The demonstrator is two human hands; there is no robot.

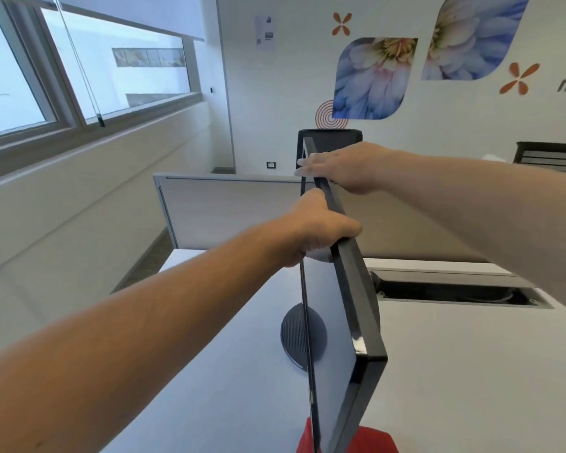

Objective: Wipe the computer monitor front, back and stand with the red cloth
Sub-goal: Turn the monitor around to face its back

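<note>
The black computer monitor (347,322) stands edge-on to me on the white desk (226,371), its screen facing left and its top edge running away from me. Its round dark stand base (294,335) shows left of the screen. My left hand (317,227) grips the top edge near the middle. My right hand (343,166) holds the far end of the same edge, fingers over the screen side. The red cloth (370,441) lies on the desk under the monitor's near corner, partly hidden, with neither hand on it.
A grey partition panel (229,210) stands at the back of the desk. A cable opening (455,292) is cut into the desk on the right. A black chair back (334,137) rises behind the partition. Windows line the left wall.
</note>
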